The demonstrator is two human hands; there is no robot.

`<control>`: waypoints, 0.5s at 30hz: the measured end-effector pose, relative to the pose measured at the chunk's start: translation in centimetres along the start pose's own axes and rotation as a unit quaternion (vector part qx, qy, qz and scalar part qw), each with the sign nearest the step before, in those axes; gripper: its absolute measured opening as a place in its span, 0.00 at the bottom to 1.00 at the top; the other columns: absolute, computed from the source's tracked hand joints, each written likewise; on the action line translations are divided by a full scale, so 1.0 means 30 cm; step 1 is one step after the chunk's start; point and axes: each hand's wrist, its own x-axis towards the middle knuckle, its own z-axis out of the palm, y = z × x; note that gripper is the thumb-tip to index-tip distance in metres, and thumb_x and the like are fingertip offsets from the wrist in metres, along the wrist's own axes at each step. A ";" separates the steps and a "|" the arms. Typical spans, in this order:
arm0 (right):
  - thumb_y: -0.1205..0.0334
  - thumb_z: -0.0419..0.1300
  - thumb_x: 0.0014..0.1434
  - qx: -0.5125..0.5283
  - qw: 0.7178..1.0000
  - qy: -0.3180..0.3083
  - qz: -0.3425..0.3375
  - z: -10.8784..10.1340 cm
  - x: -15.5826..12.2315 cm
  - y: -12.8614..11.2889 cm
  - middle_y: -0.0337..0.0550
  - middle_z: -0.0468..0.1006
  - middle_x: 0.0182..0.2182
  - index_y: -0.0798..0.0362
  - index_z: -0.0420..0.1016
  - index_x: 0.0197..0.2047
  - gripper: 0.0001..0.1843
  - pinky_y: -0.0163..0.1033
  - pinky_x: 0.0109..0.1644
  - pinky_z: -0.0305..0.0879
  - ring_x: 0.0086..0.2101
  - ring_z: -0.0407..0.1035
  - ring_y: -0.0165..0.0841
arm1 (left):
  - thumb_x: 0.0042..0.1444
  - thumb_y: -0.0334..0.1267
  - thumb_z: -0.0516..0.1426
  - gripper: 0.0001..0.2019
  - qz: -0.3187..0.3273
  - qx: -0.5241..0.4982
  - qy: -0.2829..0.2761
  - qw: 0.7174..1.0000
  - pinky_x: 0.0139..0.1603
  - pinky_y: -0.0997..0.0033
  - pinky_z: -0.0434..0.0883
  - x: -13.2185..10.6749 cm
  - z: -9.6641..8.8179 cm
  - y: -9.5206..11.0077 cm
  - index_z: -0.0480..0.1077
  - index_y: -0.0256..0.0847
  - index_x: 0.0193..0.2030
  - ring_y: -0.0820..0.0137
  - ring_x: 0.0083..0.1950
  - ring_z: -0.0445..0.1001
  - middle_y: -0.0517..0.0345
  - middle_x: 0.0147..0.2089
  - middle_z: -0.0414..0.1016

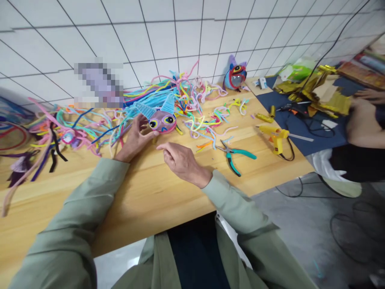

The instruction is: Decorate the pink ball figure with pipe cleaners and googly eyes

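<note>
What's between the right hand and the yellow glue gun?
In the head view, the teal-handled pliers lie on the table between the right hand and the yellow glue gun.

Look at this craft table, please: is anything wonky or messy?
Yes, a bit. On the round purple big-eyed toy by the left hand, one striped blue ear leans far sideways while the other stands straighter, so it looks lopsided. Behind it, the many-coloured fuzzy craft stems lie tangled. Nothing looks clearly spilled or broken.
</note>
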 end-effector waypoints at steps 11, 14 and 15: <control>0.70 0.55 0.76 -0.014 1.000 0.014 0.011 -0.002 0.026 0.019 0.48 0.91 0.50 0.50 0.82 0.59 0.17 0.40 0.55 0.75 0.50 0.84 0.38 | 0.69 0.57 0.63 0.30 -0.091 -0.009 0.129 0.987 0.27 0.69 0.54 -0.146 -0.149 0.198 0.62 0.44 0.20 0.73 0.23 0.56 0.64 0.19 0.57; 0.71 0.56 0.75 -0.022 0.999 0.005 0.039 -0.006 0.028 0.035 0.48 0.91 0.50 0.49 0.83 0.58 0.17 0.40 0.54 0.75 0.50 0.84 0.39 | 0.69 0.57 0.61 0.30 -0.056 -0.060 0.058 0.995 0.25 0.72 0.54 -0.265 -0.072 0.253 0.62 0.43 0.19 0.76 0.22 0.55 0.65 0.17 0.56; 0.71 0.57 0.75 -0.023 0.999 0.002 0.046 -0.007 0.028 0.040 0.48 0.91 0.50 0.50 0.83 0.58 0.17 0.40 0.54 0.75 0.50 0.84 0.39 | 0.71 0.57 0.59 0.31 -0.033 -0.075 0.019 0.996 0.25 0.73 0.54 -0.299 -0.039 0.266 0.60 0.43 0.20 0.76 0.21 0.53 0.66 0.18 0.54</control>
